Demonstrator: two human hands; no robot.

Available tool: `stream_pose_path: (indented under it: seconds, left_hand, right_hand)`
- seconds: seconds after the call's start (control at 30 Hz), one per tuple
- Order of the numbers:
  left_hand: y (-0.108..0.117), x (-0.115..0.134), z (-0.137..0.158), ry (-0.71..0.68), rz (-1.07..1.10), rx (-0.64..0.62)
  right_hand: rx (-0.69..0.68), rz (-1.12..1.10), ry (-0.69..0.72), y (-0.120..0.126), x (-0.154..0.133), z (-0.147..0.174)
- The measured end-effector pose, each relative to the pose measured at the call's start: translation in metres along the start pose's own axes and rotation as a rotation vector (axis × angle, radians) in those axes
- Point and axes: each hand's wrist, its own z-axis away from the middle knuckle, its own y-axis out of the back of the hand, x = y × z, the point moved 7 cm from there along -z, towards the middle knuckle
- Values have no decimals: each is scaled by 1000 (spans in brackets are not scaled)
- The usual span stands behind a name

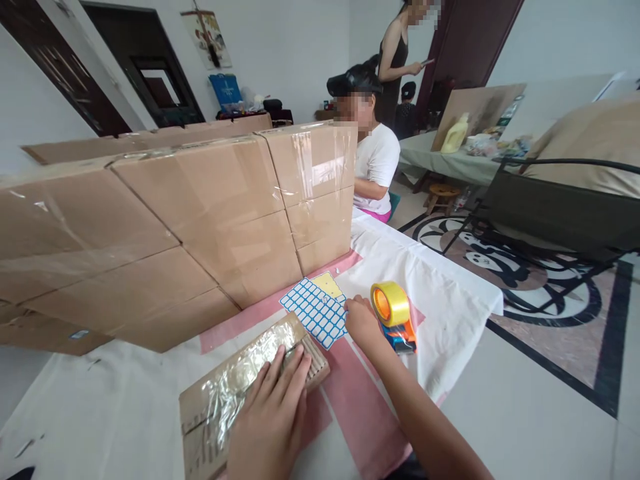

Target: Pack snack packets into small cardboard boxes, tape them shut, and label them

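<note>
A flat cardboard box (220,393), wrapped in shiny clear tape, lies on the table in front of me. My left hand (273,413) rests on its top, fingers stretched out. Just beyond the box is a sheet of blue-framed blank labels (315,312), partly over a yellow sheet (330,285). At the label sheet's right edge my right hand (363,323) is closed in a pinch on it; the fingertips are partly hidden. To the right of that hand, a roll of yellow tape (393,303) sits on an orange and blue tape dispenser (403,337).
A wall of stacked taped cartons (230,233) stands along the table's far left side. White and pink cloth (440,280) covers the table. Behind the cartons sits a person in a white shirt (383,157); another person stands farther back. A dark folding chair (565,207) is at right.
</note>
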Motion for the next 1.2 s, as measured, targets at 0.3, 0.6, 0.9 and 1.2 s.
stream_pose_path:
  seconds: [0.3, 0.6, 0.9, 1.2]
  left_hand:
    - [3, 1, -7, 9, 13, 11]
    - [6, 2, -7, 29, 27, -4]
    - [3, 3, -7, 44, 33, -6]
    - [19, 6, -9, 23, 61, 149]
  right_hand:
    - [-62, -29, 111, 2, 10, 9]
    - [-11, -55, 103, 1, 10, 8]
    - [26, -230, 150, 14, 13, 11]
    - [60, -724, 289, 22, 7, 54]
